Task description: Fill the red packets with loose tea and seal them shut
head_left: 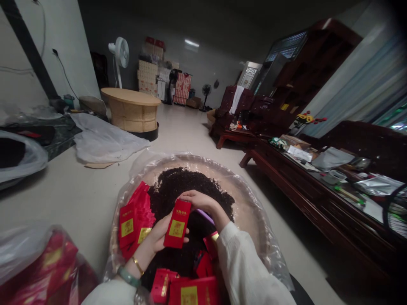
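Over a wide, plastic-lined woven basket [254,203], my left hand [162,233] holds a red packet [178,222] with gold print from below and behind. My right hand [202,201] grips its top edge, the fingers bent over it. Beneath them spreads a heap of dark, dry leaves that look like tea [187,180]. Part of a purple tool or rim [205,216] shows under my right wrist; its kind is hidden. More red packets [127,224] lie piled at the basket's left side. Others, some of them puffed up, lie near my body [193,292].
A clear bag of red packets [47,271] lies at the lower left. Plastic sheeting [104,137] covers floor beside a round wooden table [130,108]. On the right, a long dark wooden table [299,182] holds bags and papers; a black fan [397,207] stands near it.
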The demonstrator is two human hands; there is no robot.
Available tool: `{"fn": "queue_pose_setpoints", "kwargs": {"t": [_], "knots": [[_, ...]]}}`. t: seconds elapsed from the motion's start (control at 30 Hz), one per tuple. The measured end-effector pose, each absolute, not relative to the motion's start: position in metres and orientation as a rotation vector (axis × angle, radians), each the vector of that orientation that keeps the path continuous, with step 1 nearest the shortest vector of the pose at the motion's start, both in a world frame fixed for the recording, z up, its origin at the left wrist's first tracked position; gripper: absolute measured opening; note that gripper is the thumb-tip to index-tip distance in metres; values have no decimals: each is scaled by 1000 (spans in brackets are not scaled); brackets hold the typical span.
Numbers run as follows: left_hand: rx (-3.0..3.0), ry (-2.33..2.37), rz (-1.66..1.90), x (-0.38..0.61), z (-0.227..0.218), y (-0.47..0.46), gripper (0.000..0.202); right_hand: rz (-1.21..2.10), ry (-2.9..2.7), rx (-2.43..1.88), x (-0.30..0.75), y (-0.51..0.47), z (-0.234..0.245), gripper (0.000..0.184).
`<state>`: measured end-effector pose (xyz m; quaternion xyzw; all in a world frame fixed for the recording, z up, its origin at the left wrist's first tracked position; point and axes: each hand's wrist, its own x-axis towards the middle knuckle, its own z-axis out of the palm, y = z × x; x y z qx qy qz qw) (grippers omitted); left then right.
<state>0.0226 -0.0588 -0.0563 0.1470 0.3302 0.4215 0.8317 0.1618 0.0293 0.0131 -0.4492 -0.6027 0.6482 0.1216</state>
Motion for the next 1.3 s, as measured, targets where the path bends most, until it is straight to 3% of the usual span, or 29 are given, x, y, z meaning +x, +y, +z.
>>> {"fn": "queue_pose_setpoints", "kwargs": {"t": [0.43,0.7,0.87,1.0,1.1,1.2,1.3], "knots": [[333,700,882,23,-55,-60,41,1834,-1816,-1259,169,23,12,51],[301,644,861,24,-56,-60,45,1070,-1763,-1415,218,25,-25,31],[295,641,850,25,-55,-59,45,1101,-1807,-1449,248,8,-44,36],[285,635,852,24,-56,-59,43,907,-1974,-1563,235,-12,-41,15],[283,620,858,23,-55,-59,43,829,-2335,-1427,214,-27,-39,16],[300,616,851,23,-54,-59,45,773,-2648,-1346,197,-39,-46,35],[313,647,876,24,-53,-59,43,814,-2644,-1384,192,-44,-56,27]]}}
